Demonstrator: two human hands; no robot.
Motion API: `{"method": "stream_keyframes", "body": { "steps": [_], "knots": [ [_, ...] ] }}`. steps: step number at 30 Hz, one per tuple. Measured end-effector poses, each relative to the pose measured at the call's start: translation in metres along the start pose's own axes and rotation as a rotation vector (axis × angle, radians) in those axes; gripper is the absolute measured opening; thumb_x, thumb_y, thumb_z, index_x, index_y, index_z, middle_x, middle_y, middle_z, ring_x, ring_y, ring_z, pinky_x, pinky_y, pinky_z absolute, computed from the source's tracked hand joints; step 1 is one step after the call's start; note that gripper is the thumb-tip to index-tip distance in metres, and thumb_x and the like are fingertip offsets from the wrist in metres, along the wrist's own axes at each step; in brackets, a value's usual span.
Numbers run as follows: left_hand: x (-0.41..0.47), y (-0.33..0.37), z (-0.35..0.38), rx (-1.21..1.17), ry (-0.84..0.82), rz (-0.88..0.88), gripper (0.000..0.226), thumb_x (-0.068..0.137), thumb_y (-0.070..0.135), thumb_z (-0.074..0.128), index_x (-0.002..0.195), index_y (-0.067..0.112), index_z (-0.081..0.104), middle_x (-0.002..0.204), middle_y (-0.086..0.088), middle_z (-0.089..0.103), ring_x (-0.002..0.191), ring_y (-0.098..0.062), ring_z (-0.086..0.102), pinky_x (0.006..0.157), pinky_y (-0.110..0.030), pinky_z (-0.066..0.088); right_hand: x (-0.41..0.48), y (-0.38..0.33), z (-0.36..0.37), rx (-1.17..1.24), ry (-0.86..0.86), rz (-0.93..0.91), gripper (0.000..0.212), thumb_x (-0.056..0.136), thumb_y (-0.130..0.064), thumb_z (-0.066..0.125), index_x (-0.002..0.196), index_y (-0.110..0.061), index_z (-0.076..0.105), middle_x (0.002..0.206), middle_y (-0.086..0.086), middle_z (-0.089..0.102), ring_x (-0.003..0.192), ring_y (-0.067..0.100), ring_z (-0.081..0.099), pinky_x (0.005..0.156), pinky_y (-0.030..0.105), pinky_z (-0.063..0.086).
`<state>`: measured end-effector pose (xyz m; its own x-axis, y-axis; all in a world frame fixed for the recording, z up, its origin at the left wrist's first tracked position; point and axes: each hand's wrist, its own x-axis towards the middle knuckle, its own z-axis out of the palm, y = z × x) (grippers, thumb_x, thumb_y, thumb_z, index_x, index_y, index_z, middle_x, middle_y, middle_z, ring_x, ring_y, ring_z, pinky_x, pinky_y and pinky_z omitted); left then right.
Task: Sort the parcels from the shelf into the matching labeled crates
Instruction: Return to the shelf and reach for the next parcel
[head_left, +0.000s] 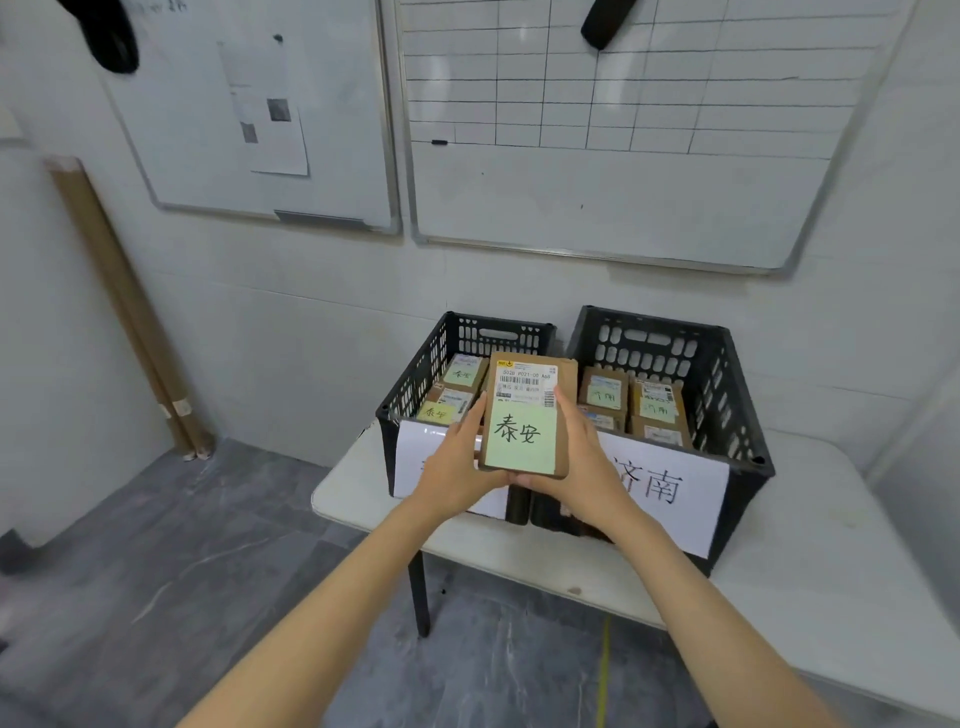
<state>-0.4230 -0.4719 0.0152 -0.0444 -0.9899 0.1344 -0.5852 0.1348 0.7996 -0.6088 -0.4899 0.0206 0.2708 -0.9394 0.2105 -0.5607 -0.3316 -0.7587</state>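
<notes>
Two crates on a white table under whiteboards; hands hold parcel.

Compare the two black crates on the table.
The left crate's front label is mostly hidden behind the left hand, right hand and held parcel; the right crate's label shows 济南. The left crate's parcels bear green notes reading 泰安; the right crate's notes read otherwise. Both are black, slotted, on the white table, holding brown parcels.
</notes>
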Motion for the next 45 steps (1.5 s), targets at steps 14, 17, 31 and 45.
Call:
{"method": "stream_keyframes", "body": {
  "steps": [14,17,31,45],
  "knots": [
    [0.157,-0.068,-0.045,0.040,-0.076,0.030,0.116,0.061,0.063,0.070,0.149,0.053,-0.005,0.140,0.007,0.050,0.126,-0.019,0.047,0.093,-0.051,0.050,0.166,0.022,0.057,-0.253,-0.012,0.071,0.125,0.076,-0.048,0.081,0.152,-0.042,-0.018,0.160,0.008,0.012,0.134,0.033,0.044,0.096,0.050,0.050],
    [0.182,-0.081,-0.039,0.002,-0.089,0.007,0.113,0.063,0.059,0.075,0.150,0.052,0.002,0.137,0.008,0.051,0.126,-0.019,0.045,0.098,-0.050,0.047,0.188,0.033,0.060,-0.259,-0.045,0.094,0.121,0.081,-0.046,0.078,0.153,-0.037,-0.019,0.160,0.007,0.011,0.134,0.031,0.042,0.096,0.046,0.049],
    [0.270,-0.128,-0.041,0.084,-0.187,-0.098,0.086,0.083,0.033,0.075,0.152,0.027,0.024,0.142,0.002,0.047,0.123,-0.016,0.047,0.104,-0.038,0.043,0.275,0.100,0.074,-0.237,-0.153,0.263,0.123,0.083,-0.042,0.077,0.150,-0.037,-0.027,0.164,0.014,-0.003,0.140,0.030,0.037,0.106,0.047,0.043],
    [0.329,-0.183,-0.070,0.196,-0.236,0.014,0.068,0.096,0.049,0.049,0.153,0.030,0.018,0.139,0.006,0.051,0.122,-0.016,0.052,0.101,-0.046,0.045,0.296,0.165,0.151,-0.200,-0.362,0.553,0.124,0.082,-0.035,0.079,0.152,-0.035,-0.023,0.164,0.012,0.000,0.145,0.031,0.023,0.112,0.043,0.033]
  ]
}}
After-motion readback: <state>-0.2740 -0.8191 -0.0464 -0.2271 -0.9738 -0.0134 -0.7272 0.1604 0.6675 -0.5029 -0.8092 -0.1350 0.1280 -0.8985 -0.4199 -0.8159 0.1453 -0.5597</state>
